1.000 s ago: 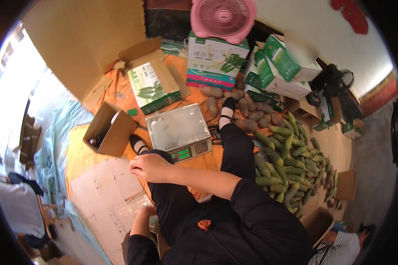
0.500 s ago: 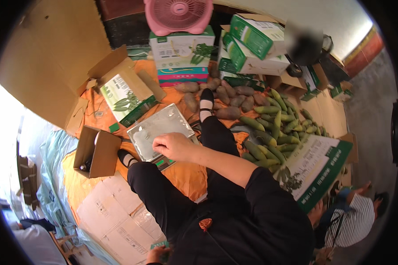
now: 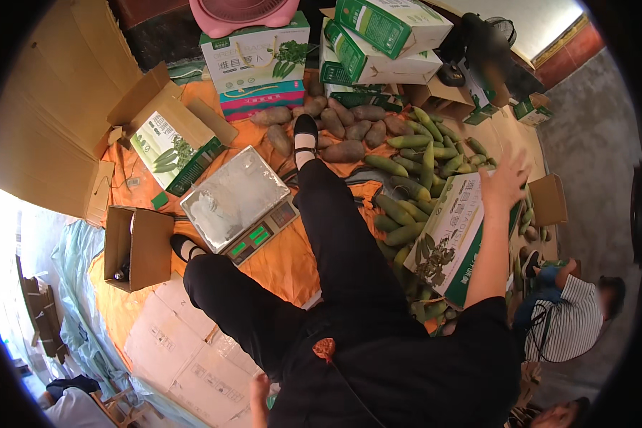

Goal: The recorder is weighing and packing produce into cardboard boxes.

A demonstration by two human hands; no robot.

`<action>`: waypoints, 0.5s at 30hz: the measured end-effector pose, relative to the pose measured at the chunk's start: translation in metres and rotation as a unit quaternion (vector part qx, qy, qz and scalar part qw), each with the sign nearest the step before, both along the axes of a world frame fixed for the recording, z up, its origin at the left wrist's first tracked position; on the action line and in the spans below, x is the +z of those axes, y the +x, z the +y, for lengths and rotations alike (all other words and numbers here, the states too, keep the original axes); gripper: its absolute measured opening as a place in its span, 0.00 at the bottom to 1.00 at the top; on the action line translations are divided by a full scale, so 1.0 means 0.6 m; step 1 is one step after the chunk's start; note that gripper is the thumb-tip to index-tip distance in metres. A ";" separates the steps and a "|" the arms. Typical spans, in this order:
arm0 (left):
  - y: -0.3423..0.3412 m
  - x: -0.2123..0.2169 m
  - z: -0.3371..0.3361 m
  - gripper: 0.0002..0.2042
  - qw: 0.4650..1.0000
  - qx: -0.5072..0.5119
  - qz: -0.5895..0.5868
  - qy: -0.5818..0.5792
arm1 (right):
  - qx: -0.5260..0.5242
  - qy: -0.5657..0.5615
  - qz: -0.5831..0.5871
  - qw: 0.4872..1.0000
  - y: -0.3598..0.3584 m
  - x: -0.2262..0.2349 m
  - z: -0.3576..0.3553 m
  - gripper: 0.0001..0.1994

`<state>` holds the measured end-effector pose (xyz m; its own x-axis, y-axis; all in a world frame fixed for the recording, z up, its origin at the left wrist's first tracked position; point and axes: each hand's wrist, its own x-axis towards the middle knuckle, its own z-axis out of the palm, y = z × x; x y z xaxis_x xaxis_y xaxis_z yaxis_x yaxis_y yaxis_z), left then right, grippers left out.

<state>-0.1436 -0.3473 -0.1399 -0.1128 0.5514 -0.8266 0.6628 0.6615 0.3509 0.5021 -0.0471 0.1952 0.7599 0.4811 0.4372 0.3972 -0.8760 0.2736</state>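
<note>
My right hand [image 3: 505, 178] is open, fingers spread and slightly blurred. It is over the far end of a white-and-green carton [image 3: 458, 239] printed with radishes; I cannot tell whether it touches. Around the carton's left and far sides lie heaped long green radishes [image 3: 428, 165]. Only part of my left hand [image 3: 260, 391] shows at the lower edge, fingers curled, with a bit of green beside it; what it holds is hidden. Between my feet and the open cartons stands a flat-topped scale [image 3: 237, 198] with lit green displays, bearing nothing.
Brown tubers [image 3: 344, 151] lie beyond my foot. A pink fan [image 3: 244, 16] tops stacked cartons [image 3: 255, 58]; more cartons [image 3: 385, 60] are piled beside them. Open boxes [image 3: 138, 248] stand left of the scale. A person in a striped shirt [image 3: 565, 324] sits at the right.
My right hand has swung from above the scale to the carton on the right, and its fingers have spread. The view has shifted, moving the scene left and upward.
</note>
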 end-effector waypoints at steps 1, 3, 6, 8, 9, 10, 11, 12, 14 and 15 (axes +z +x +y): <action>-0.022 -0.032 -0.015 0.14 0.998 0.007 0.012 0.069 | 0.010 -0.006 0.008 1.000 0.006 -0.004 -0.004 0.41; -0.023 -0.035 0.055 0.13 0.996 0.016 0.049 0.074 | -0.057 0.025 0.083 0.995 0.031 -0.005 -0.043 0.44; -0.045 -0.019 0.117 0.12 0.975 0.048 0.056 0.208 | 0.045 0.112 0.132 0.984 0.121 -0.045 -0.096 0.45; -0.030 0.027 0.198 0.10 0.964 0.029 0.065 0.257 | 0.091 0.185 0.166 0.964 0.174 -0.050 -0.136 0.43; -0.034 0.043 0.217 0.10 0.956 0.055 0.050 0.285 | 0.139 0.259 0.202 0.934 0.194 -0.055 -0.141 0.40; -0.031 0.060 0.243 0.10 0.946 0.072 0.046 0.312 | 0.142 0.255 0.206 0.934 0.209 -0.055 -0.149 0.40; -0.029 0.078 0.267 0.10 0.938 0.076 0.063 0.332 | 0.152 0.321 0.302 0.885 0.223 -0.054 -0.155 0.37; -0.033 0.091 0.281 0.11 0.922 0.077 0.085 0.370 | 0.165 0.381 0.395 0.820 0.226 -0.052 -0.146 0.34; -0.019 0.151 0.327 0.10 0.906 0.109 0.075 0.401 | 0.180 0.381 0.413 0.808 0.214 -0.041 -0.129 0.25; -0.019 0.169 0.342 0.09 0.894 0.149 0.055 0.419 | 0.203 0.353 0.404 0.819 0.209 -0.030 -0.117 0.21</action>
<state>-0.1550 -0.1424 -0.0383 -0.4128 0.9038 -0.1130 0.5622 0.3504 0.7491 0.6273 -0.1174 0.1770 0.7788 0.6095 0.1482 0.4962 -0.4539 -0.7401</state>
